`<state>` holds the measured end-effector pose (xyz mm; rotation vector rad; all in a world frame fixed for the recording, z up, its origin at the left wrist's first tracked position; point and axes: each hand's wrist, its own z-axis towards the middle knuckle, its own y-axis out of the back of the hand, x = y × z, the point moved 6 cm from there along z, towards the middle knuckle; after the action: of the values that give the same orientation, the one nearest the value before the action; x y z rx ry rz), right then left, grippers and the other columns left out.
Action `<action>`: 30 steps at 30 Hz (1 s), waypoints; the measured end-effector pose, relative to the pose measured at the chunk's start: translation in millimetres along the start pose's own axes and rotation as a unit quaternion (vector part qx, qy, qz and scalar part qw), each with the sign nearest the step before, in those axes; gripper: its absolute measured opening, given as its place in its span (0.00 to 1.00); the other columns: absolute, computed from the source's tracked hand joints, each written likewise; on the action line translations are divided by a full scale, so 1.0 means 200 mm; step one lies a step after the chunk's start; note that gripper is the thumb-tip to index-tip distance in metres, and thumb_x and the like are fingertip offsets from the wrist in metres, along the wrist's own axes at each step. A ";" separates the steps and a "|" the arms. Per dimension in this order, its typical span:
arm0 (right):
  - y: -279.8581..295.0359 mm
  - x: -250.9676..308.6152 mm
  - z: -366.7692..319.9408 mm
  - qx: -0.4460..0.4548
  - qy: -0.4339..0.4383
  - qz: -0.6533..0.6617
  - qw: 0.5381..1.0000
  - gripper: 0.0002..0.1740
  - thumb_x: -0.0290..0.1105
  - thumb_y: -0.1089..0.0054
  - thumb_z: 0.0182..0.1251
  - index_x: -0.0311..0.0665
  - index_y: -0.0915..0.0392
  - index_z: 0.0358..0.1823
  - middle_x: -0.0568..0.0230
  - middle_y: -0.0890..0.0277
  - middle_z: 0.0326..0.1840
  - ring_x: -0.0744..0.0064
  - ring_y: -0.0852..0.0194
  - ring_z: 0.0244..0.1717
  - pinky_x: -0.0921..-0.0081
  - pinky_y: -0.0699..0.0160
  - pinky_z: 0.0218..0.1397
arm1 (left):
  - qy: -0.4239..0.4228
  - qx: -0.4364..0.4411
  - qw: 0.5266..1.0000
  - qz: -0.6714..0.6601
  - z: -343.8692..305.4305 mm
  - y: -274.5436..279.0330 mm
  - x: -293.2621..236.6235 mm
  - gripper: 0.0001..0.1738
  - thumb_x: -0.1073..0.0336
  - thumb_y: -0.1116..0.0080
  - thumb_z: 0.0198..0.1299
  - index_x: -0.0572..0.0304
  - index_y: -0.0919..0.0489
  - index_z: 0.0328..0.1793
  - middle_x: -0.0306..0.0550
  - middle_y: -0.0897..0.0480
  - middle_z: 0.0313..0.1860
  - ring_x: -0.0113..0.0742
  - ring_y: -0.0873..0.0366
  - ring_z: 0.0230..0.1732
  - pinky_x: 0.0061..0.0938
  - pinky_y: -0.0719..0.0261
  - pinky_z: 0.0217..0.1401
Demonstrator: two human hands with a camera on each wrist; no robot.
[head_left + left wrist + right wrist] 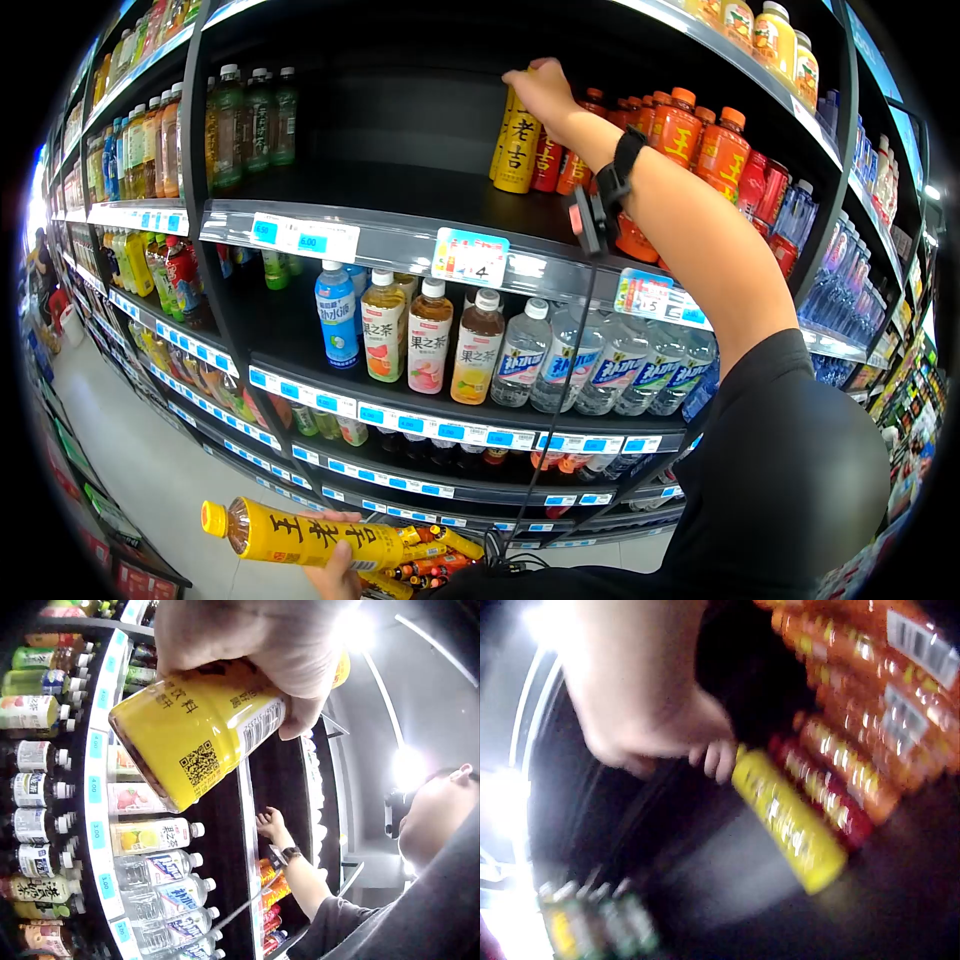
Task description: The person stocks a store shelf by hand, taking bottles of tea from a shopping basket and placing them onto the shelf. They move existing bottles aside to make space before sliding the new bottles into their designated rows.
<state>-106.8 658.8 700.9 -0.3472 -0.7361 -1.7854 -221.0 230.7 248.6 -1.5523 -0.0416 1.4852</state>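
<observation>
- Your left hand [338, 570]: fingers curled around the held yellow bottle [300, 538], which lies nearly level, yellow cap pointing left, out in front of the lower shelves.
- Your right hand [545, 92]: at the top of the shelved yellow bottle [519, 150]; blurred in the right wrist view, so you cannot tell if the fingers grip it.
- Shelved bottle: upright, set back from the front edge [385, 240]; red bottle [546, 165] just beside it, orange-capped bottles [678, 130] farther right.
- Room: bare shelf [400, 190] spans leftward to the green bottles [229, 125].
</observation>
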 end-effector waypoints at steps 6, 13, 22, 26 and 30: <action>0.13 0.24 -0.24 0.039 0.088 0.055 0.994 0.28 0.36 0.39 0.65 0.31 0.33 0.63 0.52 0.23 0.53 0.65 0.23 0.52 0.69 0.24 0.56 | 0.024 0.040 0.999 -0.010 -0.08 -0.17 -0.01 0.31 0.65 0.32 0.48 0.57 0.36 0.56 0.50 0.25 0.45 0.46 0.21 0.49 0.44 0.25 0.61; 0.11 0.47 -0.73 0.231 0.146 0.135 0.953 0.18 0.36 0.36 0.62 0.28 0.22 0.47 0.53 0.18 0.38 0.68 0.17 0.34 0.73 0.18 0.41 | 0.052 0.088 0.995 0.006 -0.12 -0.38 -0.04 0.33 0.62 0.33 0.49 0.59 0.37 0.59 0.52 0.24 0.42 0.48 0.18 0.42 0.44 0.18 0.51; 0.38 0.37 -1.24 0.325 0.305 -0.080 0.892 0.16 0.40 0.42 0.66 0.34 0.23 0.45 0.54 0.18 0.37 0.55 0.17 0.38 0.63 0.19 0.41 | 0.146 0.303 0.941 -0.035 0.10 -0.95 -0.52 0.30 0.50 0.40 0.57 0.72 0.30 0.53 0.54 0.22 0.36 0.49 0.17 0.31 0.40 0.13 0.34; 0.69 0.15 -1.16 0.088 0.499 -0.231 0.831 0.12 0.35 0.35 0.59 0.38 0.23 0.41 0.61 0.23 0.33 0.59 0.23 0.37 0.65 0.24 0.38 | 0.182 0.321 0.929 0.022 0.30 -1.34 -0.76 0.30 0.45 0.45 0.63 0.67 0.29 0.57 0.51 0.20 0.37 0.39 0.17 0.34 0.33 0.13 0.32; 0.89 -0.06 -1.17 0.031 0.484 -0.286 0.826 0.14 0.35 0.33 0.56 0.38 0.24 0.40 0.62 0.26 0.34 0.61 0.27 0.37 0.67 0.29 0.41 | 0.084 0.377 0.912 0.139 0.45 -1.72 -0.85 0.31 0.46 0.37 0.60 0.66 0.27 0.57 0.47 0.17 0.39 0.35 0.16 0.40 0.29 0.14 0.39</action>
<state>91.9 486.4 571.1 0.8894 -0.1367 -2.1392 -144.3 369.7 609.3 -1.0549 0.7966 1.3342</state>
